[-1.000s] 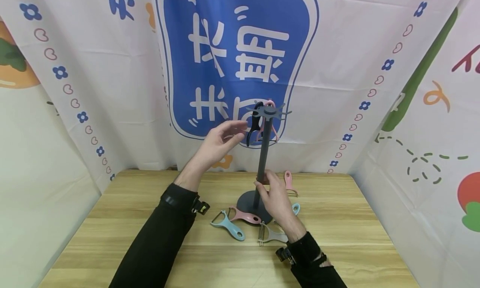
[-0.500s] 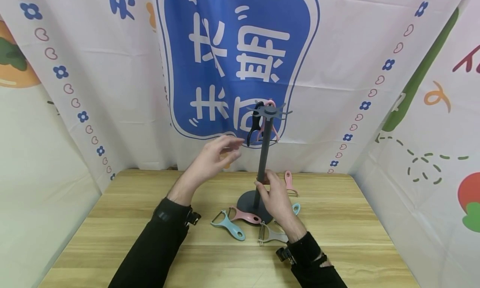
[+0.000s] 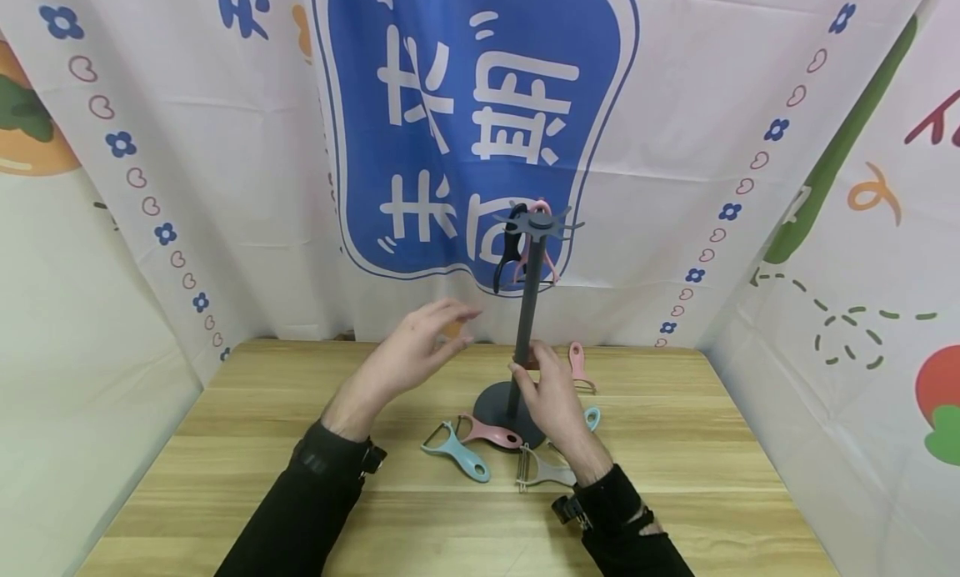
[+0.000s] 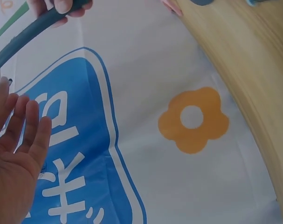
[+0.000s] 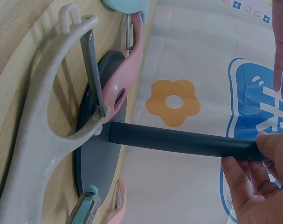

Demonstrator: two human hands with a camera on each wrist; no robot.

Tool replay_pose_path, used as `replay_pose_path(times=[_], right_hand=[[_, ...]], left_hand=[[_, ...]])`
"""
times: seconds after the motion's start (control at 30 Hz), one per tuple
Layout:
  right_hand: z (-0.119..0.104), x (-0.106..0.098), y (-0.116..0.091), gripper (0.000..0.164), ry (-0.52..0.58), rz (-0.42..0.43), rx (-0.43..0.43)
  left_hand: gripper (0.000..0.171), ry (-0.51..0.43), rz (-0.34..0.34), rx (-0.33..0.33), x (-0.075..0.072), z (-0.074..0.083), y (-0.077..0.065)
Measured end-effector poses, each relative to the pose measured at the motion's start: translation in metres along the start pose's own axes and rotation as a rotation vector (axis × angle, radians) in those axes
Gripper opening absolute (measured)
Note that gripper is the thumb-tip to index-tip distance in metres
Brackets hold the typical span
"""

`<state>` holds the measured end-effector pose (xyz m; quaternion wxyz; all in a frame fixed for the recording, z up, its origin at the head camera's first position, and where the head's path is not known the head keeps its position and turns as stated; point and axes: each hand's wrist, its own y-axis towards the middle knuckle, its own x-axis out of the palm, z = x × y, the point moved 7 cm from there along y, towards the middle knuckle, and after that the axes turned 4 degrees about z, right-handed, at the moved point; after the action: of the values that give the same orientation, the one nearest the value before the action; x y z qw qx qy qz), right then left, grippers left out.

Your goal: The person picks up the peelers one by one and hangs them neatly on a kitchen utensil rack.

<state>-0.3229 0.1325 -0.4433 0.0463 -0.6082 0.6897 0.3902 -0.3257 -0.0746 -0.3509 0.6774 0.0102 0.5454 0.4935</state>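
A dark grey hanging stand point(image 3: 529, 306) rises from a round base, with a ring of hooks on top. My right hand point(image 3: 553, 393) grips its pole low down; the right wrist view shows thumb and fingers on the pole point(image 5: 188, 142). On the hooks hang a black peeler point(image 3: 509, 252) and a pink peeler point(image 3: 551, 266). To the left of the pole, my left hand point(image 3: 405, 348) is in the air, holding nothing, its fingers loosely extended in the left wrist view. Around the base lie a light blue peeler point(image 3: 463, 456), a pink peeler point(image 3: 491, 433) and a grey-white peeler point(image 3: 551, 473).
Behind the right hand, another pink peeler point(image 3: 576, 362) lies near the table's back edge. A second blue peeler point(image 3: 592, 418) is partly hidden by that hand. The wooden table point(image 3: 300, 477) meets a printed cloth backdrop point(image 3: 675, 143) at the back, with cloth on both sides.
My left hand has come down and to the left, away from the black peeler hanging on the stand. The right hand keeps its hold on the pole, and the peelers have not moved.
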Motion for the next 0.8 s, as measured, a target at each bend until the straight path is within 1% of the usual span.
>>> replay_pose_path(times=[0.3, 0.37, 0.63, 0.8], right_hand=[[0.0, 0.001, 0.0, 0.026, -0.011, -0.001, 0.003], [0.0, 0.001, 0.0, 0.026, -0.009, -0.002, 0.007], [0.0, 0.0, 0.0, 0.022, -0.007, -0.01, 0.024], [0.0, 0.0, -0.001, 0.022, 0.0, -0.01, 0.025]], left_hand=[[0.042, 0.091, -0.013, 0.127, 0.01, 0.008, -0.019], [0.042, 0.111, -0.021, 0.147, 0.014, 0.01, -0.023], [0.042, 0.182, -0.085, 0.173, 0.029, 0.011, -0.037], [0.044, 0.23, -0.149, 0.189, 0.041, 0.01, -0.045]])
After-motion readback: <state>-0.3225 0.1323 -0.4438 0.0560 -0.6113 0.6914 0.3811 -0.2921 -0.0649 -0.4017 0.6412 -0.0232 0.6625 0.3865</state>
